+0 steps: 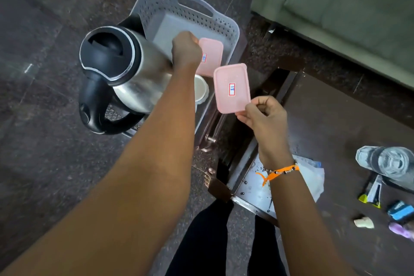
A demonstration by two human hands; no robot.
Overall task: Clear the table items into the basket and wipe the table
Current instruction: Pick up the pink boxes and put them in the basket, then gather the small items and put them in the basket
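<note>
Over the grey plastic basket point(226, 27), left hand point(186, 50) gripping one flat pink lid point(211, 58), right hand point(264, 116) pinching another flat pink lid point(231, 87).

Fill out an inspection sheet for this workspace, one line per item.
Surface: dark table, speckled with crumbs.
Job's things: grey basket holds kettle, white cup and pink lid; second pink lid held above it.
Clutter: glass bottle, blue item, purple item, plastic bag on the table.
Grip: left hand fisted on first lid; right hand pinches second lid.
Cables: nothing seen.
Surroundings: green sofa, dark stone floor.
</note>
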